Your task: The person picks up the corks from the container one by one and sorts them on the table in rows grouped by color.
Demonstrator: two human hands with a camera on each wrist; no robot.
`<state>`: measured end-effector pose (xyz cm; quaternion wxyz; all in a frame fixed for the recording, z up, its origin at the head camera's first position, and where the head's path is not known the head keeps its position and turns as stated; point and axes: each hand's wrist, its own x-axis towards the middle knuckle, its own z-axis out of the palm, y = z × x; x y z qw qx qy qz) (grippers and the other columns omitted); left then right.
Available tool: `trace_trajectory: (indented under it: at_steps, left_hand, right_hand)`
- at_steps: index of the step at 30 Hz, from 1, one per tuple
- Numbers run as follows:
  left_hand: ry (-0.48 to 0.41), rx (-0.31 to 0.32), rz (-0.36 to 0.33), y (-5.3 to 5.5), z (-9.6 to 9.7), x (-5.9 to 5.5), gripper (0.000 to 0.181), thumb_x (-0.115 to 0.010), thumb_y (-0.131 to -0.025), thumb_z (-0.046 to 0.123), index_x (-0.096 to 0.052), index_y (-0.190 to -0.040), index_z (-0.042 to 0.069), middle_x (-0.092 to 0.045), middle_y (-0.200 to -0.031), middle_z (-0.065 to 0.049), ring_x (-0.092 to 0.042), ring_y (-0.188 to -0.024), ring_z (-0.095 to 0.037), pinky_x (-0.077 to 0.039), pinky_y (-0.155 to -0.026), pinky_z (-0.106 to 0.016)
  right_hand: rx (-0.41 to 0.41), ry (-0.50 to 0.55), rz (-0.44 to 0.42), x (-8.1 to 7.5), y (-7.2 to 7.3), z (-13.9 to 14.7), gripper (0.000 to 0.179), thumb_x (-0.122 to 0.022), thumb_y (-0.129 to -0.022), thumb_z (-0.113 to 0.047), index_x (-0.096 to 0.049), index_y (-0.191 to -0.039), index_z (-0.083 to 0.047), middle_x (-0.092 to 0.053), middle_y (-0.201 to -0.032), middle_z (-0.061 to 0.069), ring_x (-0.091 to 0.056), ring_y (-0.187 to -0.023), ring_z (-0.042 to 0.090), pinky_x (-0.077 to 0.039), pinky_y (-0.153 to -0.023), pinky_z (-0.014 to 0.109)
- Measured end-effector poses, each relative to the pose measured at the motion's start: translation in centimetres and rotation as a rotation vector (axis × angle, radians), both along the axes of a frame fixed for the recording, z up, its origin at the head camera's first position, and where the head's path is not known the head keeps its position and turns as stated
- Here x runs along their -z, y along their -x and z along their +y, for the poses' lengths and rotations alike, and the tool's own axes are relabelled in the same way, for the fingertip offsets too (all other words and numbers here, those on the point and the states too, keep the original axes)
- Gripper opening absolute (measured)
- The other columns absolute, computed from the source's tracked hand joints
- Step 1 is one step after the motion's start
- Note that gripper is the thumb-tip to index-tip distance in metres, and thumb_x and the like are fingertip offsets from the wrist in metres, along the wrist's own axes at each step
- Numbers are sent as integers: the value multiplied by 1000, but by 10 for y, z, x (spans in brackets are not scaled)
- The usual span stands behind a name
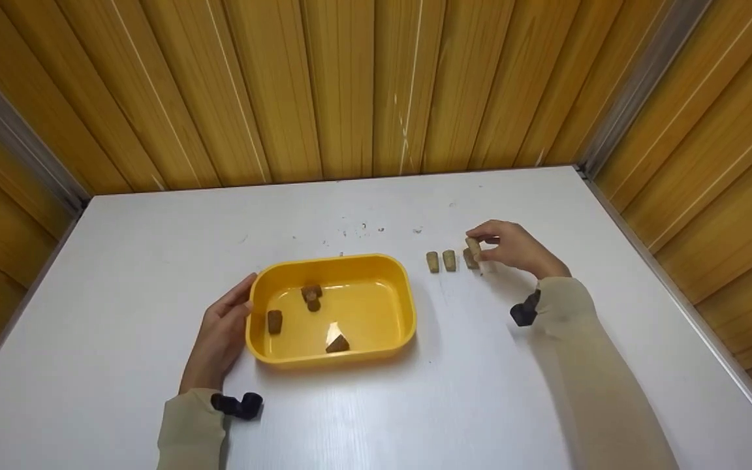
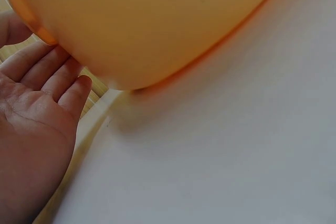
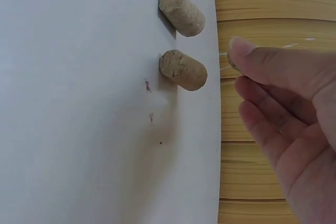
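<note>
The left hand (image 1: 218, 333) lies along the left end of a yellow tub (image 1: 366, 316), on the white table (image 1: 363, 418). Its fingers are nearly straight and touch the outside of the tub near the rim, with the thumb beside them; the left wrist view shows the palm facing the camera and the fingers reaching up to the tub's edge. The hand is not closed round anything.

In the tub, a brown block (image 1: 275, 322) lies near the left wall, nearest the left hand. Further right, two brown pieces (image 1: 311, 293) lie close together toward the far side. An angular brown lump (image 1: 338, 344) lies by the near wall, its lower part hidden by the rim.

Just beyond the tub's right end, a first cork (image 1: 433, 262) and a second cork (image 1: 449, 261) stand upright side by side. A third cork (image 3: 183, 70) stands next in the row, partly covered in the head view by the one in the hand.

The right hand (image 1: 512, 249) pinches the held cork (image 1: 473, 247), the grip only as wide as the cork itself. The cork lies tilted at the fingertips, its upper end by the index finger and its lower end by the thumb. In the right wrist view it is mostly hidden behind the thumb and shows apart from the standing row.
</note>
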<state>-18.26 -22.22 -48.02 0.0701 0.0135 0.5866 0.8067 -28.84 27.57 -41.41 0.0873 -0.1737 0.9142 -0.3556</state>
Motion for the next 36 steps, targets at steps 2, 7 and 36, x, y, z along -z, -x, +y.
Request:
trace_trajectory:
  at_steps: [2, 7, 36]
  left_hand:
    - [-5, 2, 1, 0, 0, 0, 54, -45, -98, 4, -31, -150, 6, -26, -159, -4, -36, -140, -7, -37, -109, -19]
    - [-18, 5, 4, 0, 0, 0, 54, -46, -98, 4, -31, -150, 5, -27, -159, -5, -39, -137, -4, -37, -109, -19]
    - [0, 2, -9, -1, 0, -4, 56, -47, -98, 5, -29, -150, 5, -25, -159, -7, -44, -131, 2, -38, -108, -18]
  right_hand:
    - [-1, -9, 7, 1, 0, 2, 43, -67, -83, 4, -59, -125, 5, -59, -128, 22, -53, -120, 37, -41, -109, 49]
    - [-5, -19, 33, 4, 1, 6, 43, -67, -82, 7, -58, -124, 8, -58, -125, 25, -54, -117, 39, -42, -107, 51]
    - [144, -78, -87, 25, -3, 15, 48, -65, -84, 2, -56, -130, 1, -54, -132, 22, -49, -125, 39, -39, -109, 52]
